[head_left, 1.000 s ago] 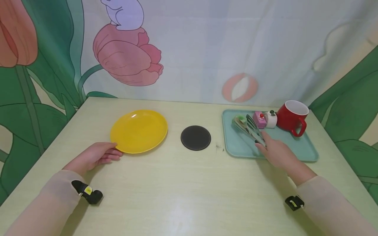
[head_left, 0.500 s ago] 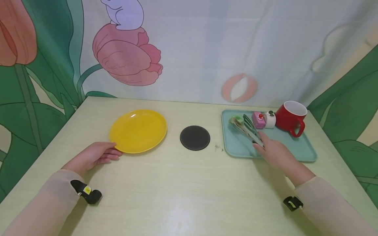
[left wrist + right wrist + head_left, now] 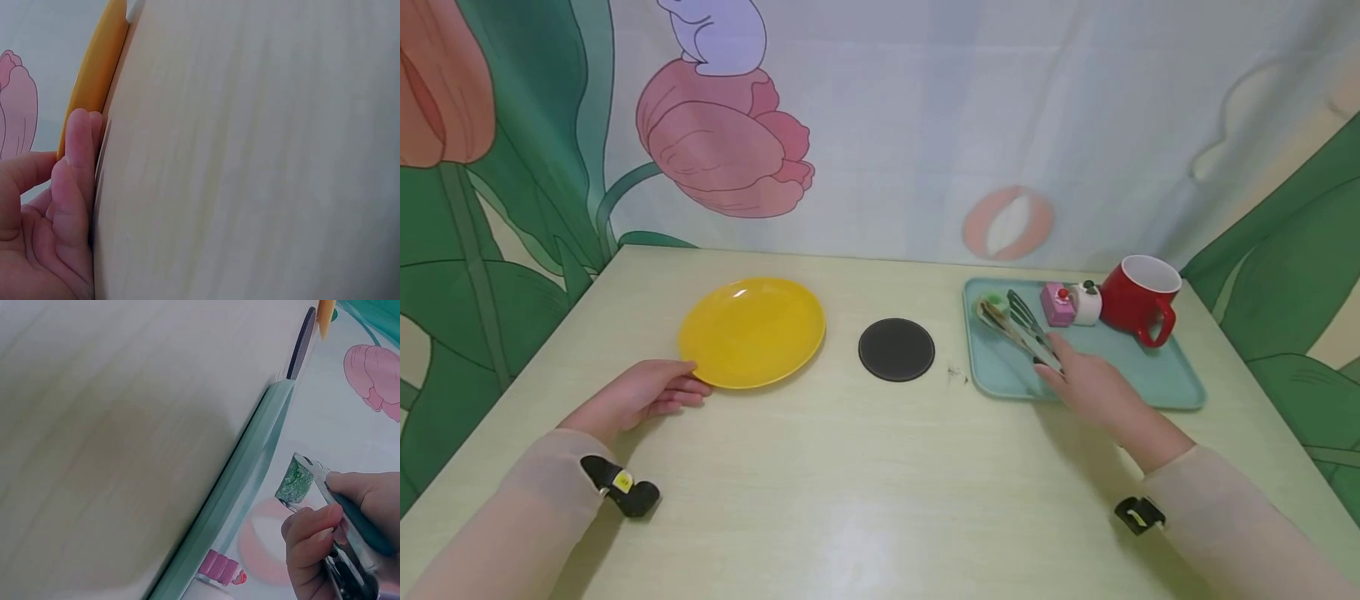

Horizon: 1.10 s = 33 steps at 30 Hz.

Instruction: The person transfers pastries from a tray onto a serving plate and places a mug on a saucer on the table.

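My left hand (image 3: 651, 393) pinches the near left rim of a yellow plate (image 3: 752, 333), thumb on top and fingers below. In the left wrist view that thumb presses the plate's edge (image 3: 103, 65), with the fingers against the tabletop. My right hand (image 3: 1093, 387) grips metal tongs (image 3: 1019, 335) over a pale teal tray (image 3: 1165, 375). Between the tong tips is a small green piece (image 3: 295, 481), partly hidden by the tongs in the head view. On the tray stand a pink toy cake (image 3: 1057, 307) with a red top and a white toy cake (image 3: 1086, 307).
A red mug (image 3: 1141, 300) stands in the tray's back right corner, its handle turned to the front right. A round black coaster (image 3: 897, 350) lies between plate and tray. Behind the table hangs a printed curtain (image 3: 880, 125).
My right hand has shifted slightly left with the tongs, and the green piece has moved left with them, toward the tray's left side. The left hand and the plate stay in place.
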{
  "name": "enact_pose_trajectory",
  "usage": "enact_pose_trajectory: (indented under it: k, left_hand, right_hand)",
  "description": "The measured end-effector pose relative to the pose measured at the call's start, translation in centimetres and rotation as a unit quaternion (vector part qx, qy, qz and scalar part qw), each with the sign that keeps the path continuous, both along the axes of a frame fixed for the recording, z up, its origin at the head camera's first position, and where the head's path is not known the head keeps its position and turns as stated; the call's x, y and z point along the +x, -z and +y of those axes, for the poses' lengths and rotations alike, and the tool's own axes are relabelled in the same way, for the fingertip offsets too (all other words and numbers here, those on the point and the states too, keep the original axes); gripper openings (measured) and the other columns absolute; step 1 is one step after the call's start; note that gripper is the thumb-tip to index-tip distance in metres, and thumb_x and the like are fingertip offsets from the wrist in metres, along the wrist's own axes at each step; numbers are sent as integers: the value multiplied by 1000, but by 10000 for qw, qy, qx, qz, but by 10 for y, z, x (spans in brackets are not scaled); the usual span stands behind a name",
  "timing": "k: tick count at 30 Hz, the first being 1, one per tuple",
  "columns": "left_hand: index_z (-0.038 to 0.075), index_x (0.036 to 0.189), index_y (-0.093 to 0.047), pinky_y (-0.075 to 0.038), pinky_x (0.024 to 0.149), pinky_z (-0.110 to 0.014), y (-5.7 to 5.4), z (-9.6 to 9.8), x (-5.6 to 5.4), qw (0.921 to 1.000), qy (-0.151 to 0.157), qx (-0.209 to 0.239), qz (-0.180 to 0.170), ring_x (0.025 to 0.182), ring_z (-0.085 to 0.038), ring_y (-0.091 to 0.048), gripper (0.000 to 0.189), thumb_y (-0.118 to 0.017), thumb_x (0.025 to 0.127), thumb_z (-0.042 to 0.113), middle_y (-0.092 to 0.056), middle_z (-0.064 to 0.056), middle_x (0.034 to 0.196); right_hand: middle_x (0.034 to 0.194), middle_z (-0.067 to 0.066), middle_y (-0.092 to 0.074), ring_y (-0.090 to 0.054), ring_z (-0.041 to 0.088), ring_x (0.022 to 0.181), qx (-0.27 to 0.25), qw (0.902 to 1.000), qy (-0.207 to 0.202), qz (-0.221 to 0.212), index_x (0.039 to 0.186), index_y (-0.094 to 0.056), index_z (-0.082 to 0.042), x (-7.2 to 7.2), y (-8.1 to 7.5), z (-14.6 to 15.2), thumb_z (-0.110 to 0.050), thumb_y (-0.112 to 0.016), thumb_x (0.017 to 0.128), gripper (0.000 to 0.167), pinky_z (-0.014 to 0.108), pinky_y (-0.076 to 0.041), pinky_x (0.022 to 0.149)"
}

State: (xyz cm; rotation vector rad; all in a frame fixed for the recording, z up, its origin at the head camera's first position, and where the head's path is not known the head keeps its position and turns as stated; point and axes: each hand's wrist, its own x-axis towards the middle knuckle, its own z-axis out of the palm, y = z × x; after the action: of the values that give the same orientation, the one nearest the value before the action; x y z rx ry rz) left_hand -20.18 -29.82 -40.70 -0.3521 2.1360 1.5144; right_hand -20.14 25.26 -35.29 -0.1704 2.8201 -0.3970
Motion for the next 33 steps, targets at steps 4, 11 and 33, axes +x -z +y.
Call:
enact_pose_trajectory:
  k: [4,11,33]
  left_hand:
    - [-5,134,-37,-51,72,-20,0,0,0,10000,6,1,-6,83,-14,-66,53,-40,99,36,-69,0,93]
    - [-6,135,-35,-51,73,-20,-1,1,1,10000,9,1,32,84,-13,-66,55,-40,100,35,-69,0,94]
    - [-6,136,-34,-51,73,-20,-1,1,1,10000,58,6,46,84,-12,-66,55,-39,100,35,-69,0,94]
  right_hand:
    - [111,27,-51,-49,32,88,-47,10000,-24,-7,147,-14,1,1,0,-2,-39,-48,95,73,29,-40,54]
    - [93,18,-52,-50,28,81,-128,9999,-86,41,146,-16,1,3,-3,-7,-36,-49,95,71,29,-39,51]
    - [107,29,-56,-53,34,84,-35,9992,-328,234,145,-20,3,10,-8,-23,-34,-49,96,68,34,-44,58]
